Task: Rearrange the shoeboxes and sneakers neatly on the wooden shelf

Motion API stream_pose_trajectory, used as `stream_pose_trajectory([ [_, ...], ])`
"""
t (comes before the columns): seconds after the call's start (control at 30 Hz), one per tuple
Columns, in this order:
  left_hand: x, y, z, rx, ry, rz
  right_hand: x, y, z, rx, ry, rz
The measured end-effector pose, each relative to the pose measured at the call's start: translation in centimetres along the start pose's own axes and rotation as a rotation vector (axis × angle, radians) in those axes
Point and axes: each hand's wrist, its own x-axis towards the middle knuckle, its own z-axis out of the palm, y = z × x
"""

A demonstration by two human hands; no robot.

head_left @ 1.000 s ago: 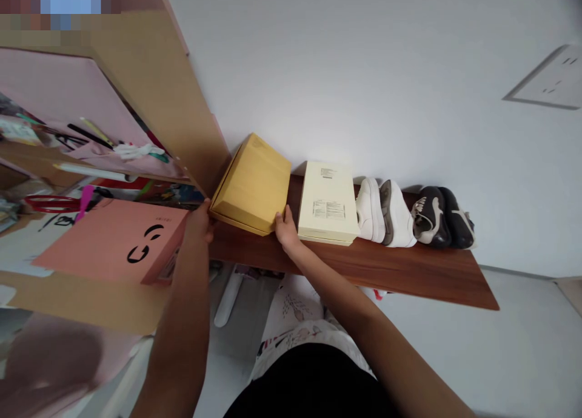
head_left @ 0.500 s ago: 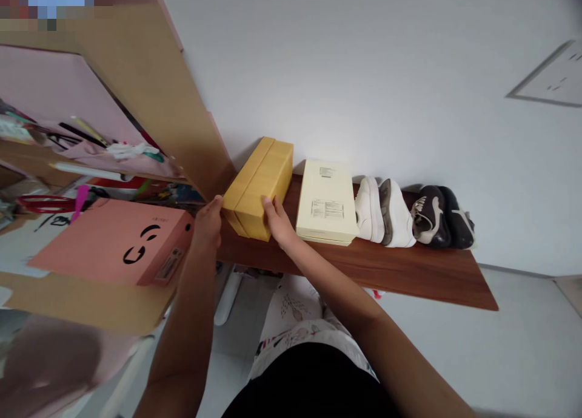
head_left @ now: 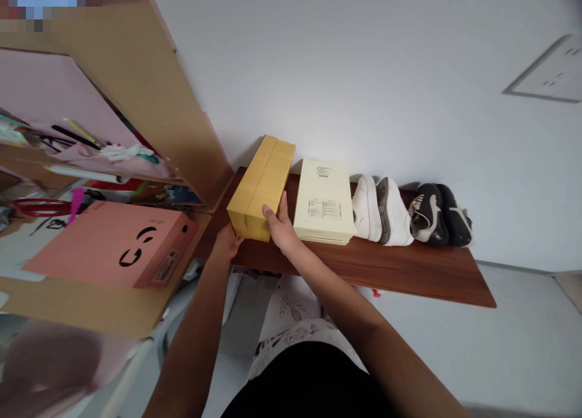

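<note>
A yellow cardboard box (head_left: 260, 184) stands on edge on the brown wooden shelf (head_left: 409, 275), its far end near the wall. My right hand (head_left: 282, 227) grips its near right side, with the thumb on the near part and the fingers along the side. Low at the near left corner, my left hand (head_left: 227, 243) holds the box by its bottom edge; some of its fingertips are hidden. To the right lies a cream box (head_left: 324, 199) with printed labels on top, just past my right hand.
White shoes (head_left: 367, 209) and black shoes (head_left: 427, 218) stand in line farther right on the shelf. At left, a pink box (head_left: 104, 242) lies on a cluttered desk with a brown upright panel (head_left: 182, 121). A wall socket (head_left: 552, 72) is at upper right.
My left hand has slid from the box's upper left side down to its near bottom corner. The yellow box has turned slightly and its top faces up more. My right hand stays on it.
</note>
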Motion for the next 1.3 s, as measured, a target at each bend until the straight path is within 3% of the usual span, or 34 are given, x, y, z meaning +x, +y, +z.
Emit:
stream_pose_trajectory([
  [0.1, -0.3, 0.0, -0.6, -0.089, -0.018, -0.074, -0.9, -0.6, -1.4, -0.008, -0.013, -0.025],
  [0.2, -0.3, 0.7, -2.1, -0.189, 0.072, -0.058, -1.8, 0.1, -2.1, -0.042, -0.054, -0.046],
  [0.3, 0.1, 1.5, -3.3, -0.294, 0.138, 0.078, -2.3, 1.8, -1.8, -0.098, -0.031, 0.027],
  [0.4, 0.6, 1.8, -3.5, -0.319, 0.215, 0.309, -2.7, 3.2, -1.3, -0.142, 0.025, 0.162],
  [0.5, 0.8, 1.5, -3.3, -0.218, 0.272, 0.481, -2.7, 4.0, -1.1, -0.146, 0.006, 0.225],
  [0.67, 1.1, 0.5, -2.9, 0.032, 0.331, 0.612, -2.2, 4.6, -1.4, -0.119, -0.066, 0.261],
  [1.0, 3.1, 1.7, -1.3, 0.032, 0.285, 0.638, 0.2, 5.0, -0.6, -0.102, 0.016, 0.219],
  [1.3, 3.8, 3.2, 0.0, 0.032, 0.304, 0.599, 1.6, 4.8, -0.4, -0.119, 0.012, 0.210],
])
